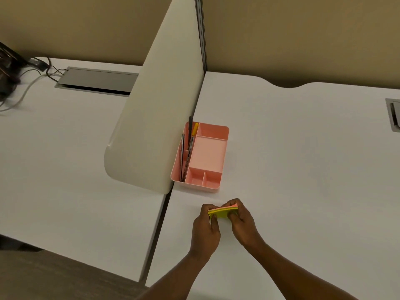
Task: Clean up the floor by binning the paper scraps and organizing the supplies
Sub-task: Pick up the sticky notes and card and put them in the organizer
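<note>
A small stack of sticky notes (221, 212), yellow-green with pink layers on top, is held between both hands just above the white desk (303, 169). My left hand (205, 230) pinches its left edge and my right hand (243, 224) grips its right edge. A pink desk organizer (214, 135) with several compartments stands a short way beyond the hands, against the divider. Its long left slot holds pens and pencils (187, 152), including a yellow one (195, 128). The large middle compartment and the two small front ones hold nothing.
A cream divider panel (155, 118) rises left of the organizer, between this desk and the neighbouring desk (65, 159). Cables (32, 72) and a grey cable hatch (97, 80) lie at the far left. Another hatch (394, 114) sits at the right edge.
</note>
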Tool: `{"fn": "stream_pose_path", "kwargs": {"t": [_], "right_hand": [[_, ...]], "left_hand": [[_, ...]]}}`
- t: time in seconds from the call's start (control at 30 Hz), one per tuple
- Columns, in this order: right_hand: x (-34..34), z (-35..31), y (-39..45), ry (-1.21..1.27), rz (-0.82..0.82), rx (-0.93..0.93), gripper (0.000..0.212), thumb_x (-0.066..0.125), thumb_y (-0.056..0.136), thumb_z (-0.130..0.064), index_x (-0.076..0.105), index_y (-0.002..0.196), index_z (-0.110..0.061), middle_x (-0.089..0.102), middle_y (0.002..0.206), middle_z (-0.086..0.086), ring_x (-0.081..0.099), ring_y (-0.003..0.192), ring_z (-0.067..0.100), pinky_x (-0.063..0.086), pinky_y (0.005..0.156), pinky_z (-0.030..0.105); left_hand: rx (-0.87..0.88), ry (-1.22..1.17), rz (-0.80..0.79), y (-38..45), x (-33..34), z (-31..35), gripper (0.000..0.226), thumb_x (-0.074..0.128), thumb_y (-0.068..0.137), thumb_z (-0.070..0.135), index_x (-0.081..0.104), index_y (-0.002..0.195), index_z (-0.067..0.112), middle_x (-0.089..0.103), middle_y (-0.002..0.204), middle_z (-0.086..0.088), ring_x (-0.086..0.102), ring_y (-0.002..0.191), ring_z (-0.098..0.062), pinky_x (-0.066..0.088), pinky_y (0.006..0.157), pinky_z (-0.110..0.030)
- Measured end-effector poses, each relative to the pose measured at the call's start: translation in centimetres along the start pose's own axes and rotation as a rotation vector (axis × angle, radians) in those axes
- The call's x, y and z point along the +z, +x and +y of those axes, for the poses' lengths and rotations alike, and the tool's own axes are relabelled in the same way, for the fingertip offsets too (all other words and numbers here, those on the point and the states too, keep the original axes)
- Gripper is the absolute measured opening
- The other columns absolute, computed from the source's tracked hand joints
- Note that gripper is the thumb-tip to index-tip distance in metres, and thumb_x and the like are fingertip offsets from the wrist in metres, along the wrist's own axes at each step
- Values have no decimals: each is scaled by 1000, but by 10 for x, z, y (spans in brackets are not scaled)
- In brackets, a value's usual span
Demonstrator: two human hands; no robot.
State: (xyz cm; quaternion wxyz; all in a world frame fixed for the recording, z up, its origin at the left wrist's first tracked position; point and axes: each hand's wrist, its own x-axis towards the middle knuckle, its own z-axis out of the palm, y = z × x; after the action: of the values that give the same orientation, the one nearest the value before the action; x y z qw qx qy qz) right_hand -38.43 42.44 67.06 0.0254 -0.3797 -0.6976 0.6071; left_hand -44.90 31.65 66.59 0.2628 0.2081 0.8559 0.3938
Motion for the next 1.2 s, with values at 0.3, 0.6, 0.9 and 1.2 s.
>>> {"fn": "stream_pose_path", "kwargs": {"t": [0.3, 0.6, 0.9, 1.2], "right_hand": [[-34, -70, -13, -505, 103, -374, 45, 65, 83, -10, 54, 124, -21, 59, 113, -11, 53, 103, 9, 43, 87, 25], [-54, -151, 19, -1015, -137, -640, 22, 73, 73, -6, 63, 90, -15, 65, 89, 5, 60, 77, 25, 36, 68, 28], [-77, -186, 107, -733, 328, -575, 24, 50, 90, -4, 69, 101, -12, 67, 113, 9, 62, 98, 30, 48, 81, 36], [-68, -182, 157, -718, 288, -597, 26, 49, 92, -5, 70, 106, -11, 66, 121, 7, 63, 104, 29, 50, 86, 36]], "left_hand": [[107, 26, -144, 12, -53, 25, 23, 56, 95, 17, 49, 115, 23, 62, 90, 9, 63, 81, -7, 50, 66, -12], [193, 78, -120, 60, -84, 61, 28, 60, 94, 23, 49, 119, 24, 60, 100, 12, 60, 86, -3, 49, 73, -5], [-43, 455, 128, 88, -73, 32, 133, 52, 57, 90, -6, 152, 18, -3, 163, -6, 2, 150, -25, 10, 119, -38], [-120, 455, 94, 100, -66, 20, 149, 48, 41, 97, -15, 151, 20, -10, 163, -4, -2, 150, -25, 5, 118, -39]]}}
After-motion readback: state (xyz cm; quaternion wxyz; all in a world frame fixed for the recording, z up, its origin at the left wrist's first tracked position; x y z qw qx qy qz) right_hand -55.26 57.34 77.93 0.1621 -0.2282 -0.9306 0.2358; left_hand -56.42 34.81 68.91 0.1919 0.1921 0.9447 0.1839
